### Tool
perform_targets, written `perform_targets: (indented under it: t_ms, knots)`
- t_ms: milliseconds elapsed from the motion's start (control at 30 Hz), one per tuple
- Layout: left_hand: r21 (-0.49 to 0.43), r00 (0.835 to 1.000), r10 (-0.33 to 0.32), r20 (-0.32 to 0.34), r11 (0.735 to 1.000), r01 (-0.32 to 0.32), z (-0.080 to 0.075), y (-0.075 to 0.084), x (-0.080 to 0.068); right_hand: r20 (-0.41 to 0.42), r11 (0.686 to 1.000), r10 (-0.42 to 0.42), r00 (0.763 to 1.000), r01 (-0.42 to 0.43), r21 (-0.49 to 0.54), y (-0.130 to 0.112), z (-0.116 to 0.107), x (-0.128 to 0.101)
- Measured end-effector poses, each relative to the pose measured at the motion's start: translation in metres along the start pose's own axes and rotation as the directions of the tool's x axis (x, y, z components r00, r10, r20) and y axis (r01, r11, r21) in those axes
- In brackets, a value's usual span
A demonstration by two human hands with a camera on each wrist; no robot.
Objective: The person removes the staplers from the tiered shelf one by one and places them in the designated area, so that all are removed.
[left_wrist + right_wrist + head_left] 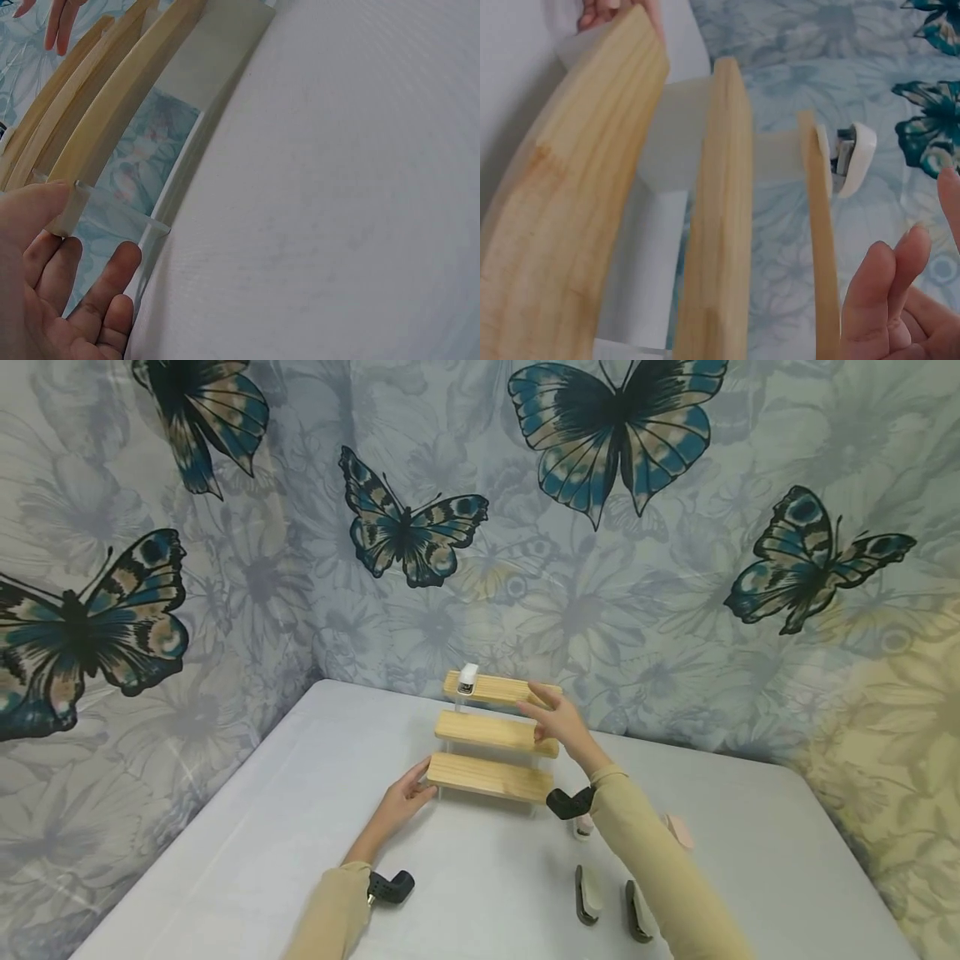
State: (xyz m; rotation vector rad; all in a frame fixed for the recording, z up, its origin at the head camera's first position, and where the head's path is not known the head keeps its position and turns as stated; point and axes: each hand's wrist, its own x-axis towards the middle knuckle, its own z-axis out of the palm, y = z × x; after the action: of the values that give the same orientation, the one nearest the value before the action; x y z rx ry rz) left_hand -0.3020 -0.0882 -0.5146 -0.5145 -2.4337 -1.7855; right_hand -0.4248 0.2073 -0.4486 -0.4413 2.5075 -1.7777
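A three-tier wooden display stand (491,776) with see-through supports stands toward the back of the table. My left hand (403,797) pinches the left end of its lowest board (101,124), thumb on the wood and fingers under and beside it. A small white stapler (468,678) sits at the left end of the top board (822,247). Beside the right end of that board is my right hand (562,720), its fingers extended and holding nothing. In the right wrist view, those fingers (870,289) are right by the board's edge.
Two staplers with pale tops and dark bases, one left (588,893) and one right (639,914), lie at the front right. A small pinkish item (582,828) is partly behind the right wrist camera. A pink block (678,831) shows beyond the right sleeve. Butterfly-print cloth hangs behind.
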Motion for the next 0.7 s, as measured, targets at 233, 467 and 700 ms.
perform_targets:
  t_ms: [233,467,700]
  knots:
    - [0.015,0.999,0.026,-0.022,1.0,-0.026,-0.002,0.003,0.001,0.008,0.998,0.055,0.998,-0.055,0.011,-0.099,0.021,-0.03]
    - [-0.008,0.997,0.074,-0.028,0.997,-0.074,-0.001,0.0,-0.003,-0.024,0.993,0.053,0.998,-0.05,0.109,-0.081,0.042,-0.011]
    - [-0.016,1.0,0.021,-0.016,1.0,-0.022,0.0,-0.001,0.001,0.006,0.98,0.145,0.989,-0.145,0.138,-0.1,0.054,0.002]
